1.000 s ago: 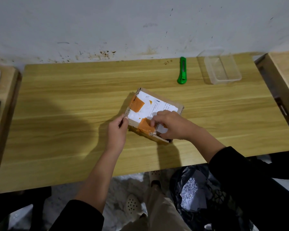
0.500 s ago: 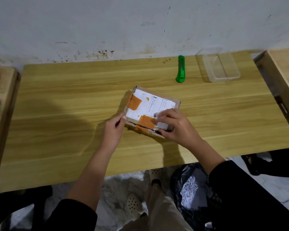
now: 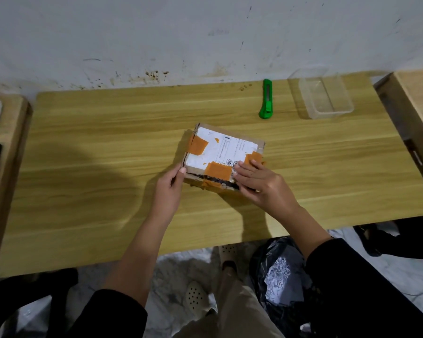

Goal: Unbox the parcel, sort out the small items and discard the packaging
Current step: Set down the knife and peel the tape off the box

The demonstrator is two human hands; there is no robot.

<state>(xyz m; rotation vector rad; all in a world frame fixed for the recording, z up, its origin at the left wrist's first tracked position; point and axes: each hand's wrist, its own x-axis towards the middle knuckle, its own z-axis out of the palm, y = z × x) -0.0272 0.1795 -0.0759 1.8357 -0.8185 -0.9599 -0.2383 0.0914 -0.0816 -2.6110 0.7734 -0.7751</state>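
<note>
A small cardboard parcel (image 3: 224,152) with a white shipping label and orange tape patches lies flat at the middle of the wooden table (image 3: 108,167). My left hand (image 3: 169,189) pinches its near left corner. My right hand (image 3: 259,184) grips its near right corner, fingers spread over the top and the tape. A dark gap shows along the parcel's near edge under the top flap.
A green utility knife (image 3: 266,98) lies at the back of the table, with a clear plastic tray (image 3: 321,95) to its right. A black bin bag (image 3: 282,269) sits on the floor under the table's front edge. Other tables stand at both sides.
My right hand has slid from the top of the parcel to its near right corner. The parcel has turned a little and a gap now shows along its near edge.
</note>
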